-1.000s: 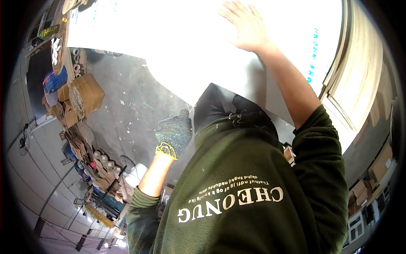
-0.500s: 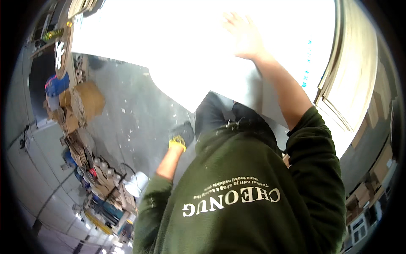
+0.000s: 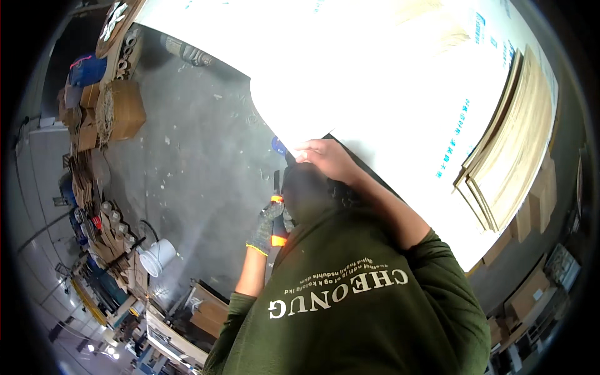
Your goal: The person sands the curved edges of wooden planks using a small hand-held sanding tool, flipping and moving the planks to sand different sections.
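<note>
white sheet, grey glove

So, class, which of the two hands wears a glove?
The left hand, in a grey glove, gripping an orange-and-black tool; the right hand is bare and rests on the white sheet's edge.

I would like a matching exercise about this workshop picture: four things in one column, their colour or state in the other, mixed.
1 left hand
2 right hand
3 bucket
4 cardboard box

A brown
B bare, on the white sheet
C gloved, around the orange tool
D white, on the floor

Pairs: 1-C, 2-B, 3-D, 4-A
</note>
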Motion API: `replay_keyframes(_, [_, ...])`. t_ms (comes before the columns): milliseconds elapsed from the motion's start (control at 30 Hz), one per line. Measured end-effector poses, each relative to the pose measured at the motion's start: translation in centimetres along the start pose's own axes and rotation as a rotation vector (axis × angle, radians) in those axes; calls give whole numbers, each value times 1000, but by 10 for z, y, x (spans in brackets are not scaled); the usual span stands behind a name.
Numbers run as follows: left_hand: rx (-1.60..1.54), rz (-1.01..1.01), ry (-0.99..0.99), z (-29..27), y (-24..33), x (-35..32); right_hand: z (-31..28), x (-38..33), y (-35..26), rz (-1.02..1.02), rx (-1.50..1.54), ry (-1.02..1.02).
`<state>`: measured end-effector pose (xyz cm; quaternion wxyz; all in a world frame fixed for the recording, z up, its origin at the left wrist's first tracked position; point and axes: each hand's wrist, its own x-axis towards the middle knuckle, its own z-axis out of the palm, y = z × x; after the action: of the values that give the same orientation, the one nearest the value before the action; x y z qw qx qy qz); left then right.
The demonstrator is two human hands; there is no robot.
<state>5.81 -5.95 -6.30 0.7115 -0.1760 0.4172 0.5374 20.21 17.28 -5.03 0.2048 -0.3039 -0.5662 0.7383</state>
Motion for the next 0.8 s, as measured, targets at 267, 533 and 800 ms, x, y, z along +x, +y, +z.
replay_keyframes(267, [9,22,107,-7,-14,-4,7,-6,11,222,-166,-40])
replay_keyframes(533, [61,79,91,6,-6,-10,7,-2,38,90,-54,17])
replay_keyframes(800, [124,77,135,14,-2,-13,3,5,53,60,178,9])
